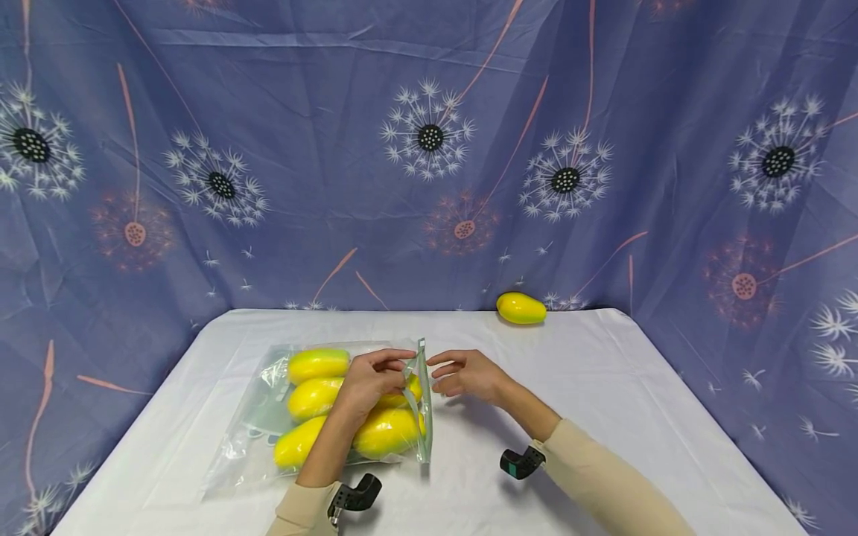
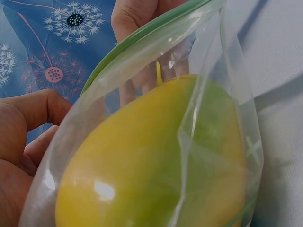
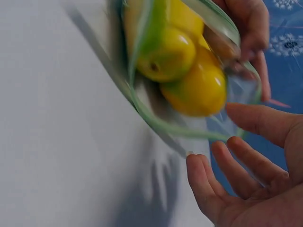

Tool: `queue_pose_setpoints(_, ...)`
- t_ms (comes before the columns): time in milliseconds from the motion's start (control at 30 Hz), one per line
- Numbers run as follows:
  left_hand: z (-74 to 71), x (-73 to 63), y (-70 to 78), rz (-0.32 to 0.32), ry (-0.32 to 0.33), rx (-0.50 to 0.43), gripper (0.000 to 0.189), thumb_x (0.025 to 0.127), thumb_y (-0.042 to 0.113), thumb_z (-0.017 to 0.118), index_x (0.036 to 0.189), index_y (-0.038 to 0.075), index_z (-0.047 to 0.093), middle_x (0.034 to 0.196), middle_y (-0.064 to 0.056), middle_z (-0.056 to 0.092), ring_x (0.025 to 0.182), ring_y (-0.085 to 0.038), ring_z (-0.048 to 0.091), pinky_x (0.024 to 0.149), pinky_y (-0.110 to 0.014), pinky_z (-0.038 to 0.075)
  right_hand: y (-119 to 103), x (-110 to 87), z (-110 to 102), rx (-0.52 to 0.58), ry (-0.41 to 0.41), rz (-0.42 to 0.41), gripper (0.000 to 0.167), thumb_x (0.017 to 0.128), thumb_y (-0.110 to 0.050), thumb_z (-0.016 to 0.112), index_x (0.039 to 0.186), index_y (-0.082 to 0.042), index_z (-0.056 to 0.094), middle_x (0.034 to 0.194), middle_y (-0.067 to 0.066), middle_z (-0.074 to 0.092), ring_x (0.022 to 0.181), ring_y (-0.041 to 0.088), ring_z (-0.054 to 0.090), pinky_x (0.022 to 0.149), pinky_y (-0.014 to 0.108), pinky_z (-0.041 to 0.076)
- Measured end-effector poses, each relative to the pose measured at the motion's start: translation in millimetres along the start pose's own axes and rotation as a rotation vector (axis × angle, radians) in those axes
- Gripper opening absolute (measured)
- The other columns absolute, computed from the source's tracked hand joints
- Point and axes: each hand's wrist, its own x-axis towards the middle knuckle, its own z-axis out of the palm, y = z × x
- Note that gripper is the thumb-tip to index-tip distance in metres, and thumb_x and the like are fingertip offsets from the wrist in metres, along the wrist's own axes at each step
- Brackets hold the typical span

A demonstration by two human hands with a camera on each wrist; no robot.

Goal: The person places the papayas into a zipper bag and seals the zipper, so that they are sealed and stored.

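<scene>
A clear zip bag [image 1: 241,447] with a green-edged mouth lies on the table, holding several yellow, papaya-shaped fruits [image 1: 318,400]. Above the bag, my left hand [image 1: 371,381] pinches the plastic near its mouth, fingers curled. That mouth gapes in the right wrist view, fruits [image 3: 194,90] visible inside. Just right of the green rim [image 1: 425,417] is my right hand [image 1: 469,374], its fingers loosely bent and holding nothing; its fingertips [image 3: 233,142] are close to the rim, and I cannot tell if they touch. One bagged fruit [image 2: 142,161] fills much of the left wrist view.
Another yellow fruit [image 1: 521,308] lies by itself at the table's back edge, right of centre. The table [image 1: 603,387] has a white cover. Behind and beside it hangs a blue-purple dandelion-print cloth [image 1: 322,164].
</scene>
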Motion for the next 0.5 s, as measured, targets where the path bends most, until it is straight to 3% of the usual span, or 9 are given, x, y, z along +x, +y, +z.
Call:
queue_pose_setpoints(233, -0.3, 0.0, -0.6, 0.002, -0.011, -0.023, 0.042, 0.078, -0.009, 0.067, 0.117, 0.003, 0.075, 0.098, -0.013, 0.063, 0.072, -0.019, 0.059, 0.064, -0.028, 0.057, -11.9, -4.4, -42.3, -0.083, 0.096, 0.013, 0.057, 0.084, -0.017, 0.081, 0.137, -0.009, 0.062, 0.13, 0.023, 0.065, 0.1, 0.021, 0.072, 0.097, 0.051, 0.056)
queue_pose_setpoints(500, -0.8, -0.5, -0.4, 0.002, -0.016, -0.033, 0.042, 0.077, -0.009, 0.068, 0.117, 0.003, 0.075, 0.097, -0.012, 0.063, 0.072, -0.019, 0.059, 0.063, -0.027, 0.057, -22.7, 1.1, -105.8, -0.194, 0.145, 0.047, 0.076, 0.085, -0.027, 0.082, 0.151, -0.013, 0.047, 0.145, 0.024, 0.051, 0.128, 0.034, 0.058, 0.105, 0.053, 0.05)
